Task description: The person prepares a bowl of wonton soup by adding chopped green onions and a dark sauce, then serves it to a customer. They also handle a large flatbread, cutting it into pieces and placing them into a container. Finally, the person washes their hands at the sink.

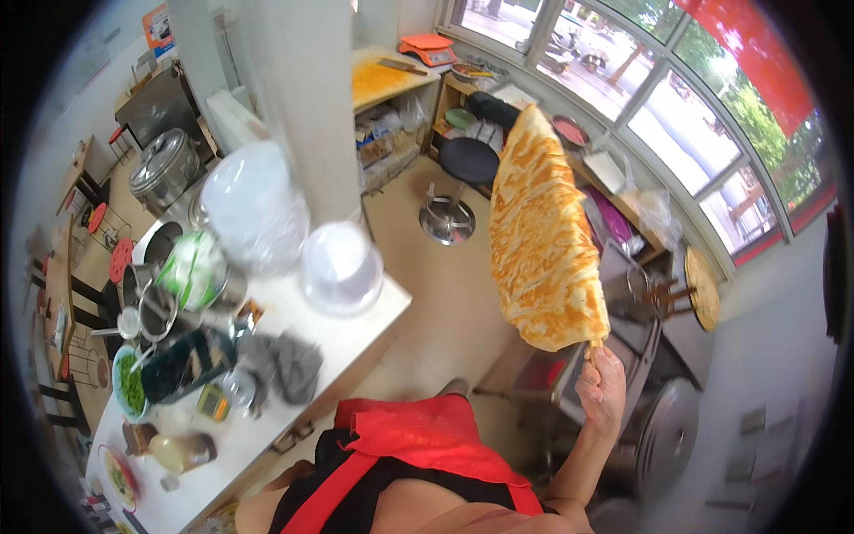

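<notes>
My right hand point(602, 384) is closed around a thin stick or handle below a large browned flatbread point(547, 247). The bread is long and folded-looking, held up above the floor, with its tip towards the window counter. What the stick is like beneath the bread is hidden. My left hand is out of view; only part of that arm shows low at the left. Before me hang the red apron point(420, 434) and the floor beyond it.
At the left, a white table point(360, 327) bears plastic tubs point(341, 267), a bowl of chopped greens point(130, 384), a grey cloth point(297, 367) and pots. A round-based stool point(447, 219) stands ahead. Wooden shelving, an orange scale point(428, 51) and a round wooden stool seat point(702, 289) lie further off.
</notes>
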### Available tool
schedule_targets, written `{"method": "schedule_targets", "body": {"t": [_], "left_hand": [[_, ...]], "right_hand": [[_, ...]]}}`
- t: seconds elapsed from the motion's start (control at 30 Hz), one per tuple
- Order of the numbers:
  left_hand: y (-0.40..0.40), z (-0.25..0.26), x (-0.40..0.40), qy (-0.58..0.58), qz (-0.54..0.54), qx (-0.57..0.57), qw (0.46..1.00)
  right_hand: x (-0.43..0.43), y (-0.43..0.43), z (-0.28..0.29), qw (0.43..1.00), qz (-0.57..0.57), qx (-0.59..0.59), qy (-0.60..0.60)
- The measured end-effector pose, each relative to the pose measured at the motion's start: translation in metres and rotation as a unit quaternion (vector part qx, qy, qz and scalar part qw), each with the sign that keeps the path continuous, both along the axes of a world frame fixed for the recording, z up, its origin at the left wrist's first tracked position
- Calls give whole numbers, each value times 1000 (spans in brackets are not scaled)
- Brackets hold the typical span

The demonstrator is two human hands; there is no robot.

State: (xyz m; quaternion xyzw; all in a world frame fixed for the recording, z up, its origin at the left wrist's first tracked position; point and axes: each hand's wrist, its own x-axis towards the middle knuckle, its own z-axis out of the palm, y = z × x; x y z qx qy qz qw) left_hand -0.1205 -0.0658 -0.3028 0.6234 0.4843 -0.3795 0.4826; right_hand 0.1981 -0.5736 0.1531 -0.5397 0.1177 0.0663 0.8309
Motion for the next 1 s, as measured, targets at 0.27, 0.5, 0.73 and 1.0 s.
{"method": "schedule_targets", "body": {"t": [0.27,0.5,0.73,1.0], "left_hand": [[-180,-3,147,29,136,-37,990],[-250,1,313,20,242,-57,968],[-212,-8,473,3,321,-41,946],[-56,-12,678,-81,337,54,936]], "right_hand": [[332,0,-14,983,162,-81,19],[582,86,-27,971,241,-10,-5],[777,182,-36,921,345,172,48],[929,254,-52,943,330,36,-5]]}}
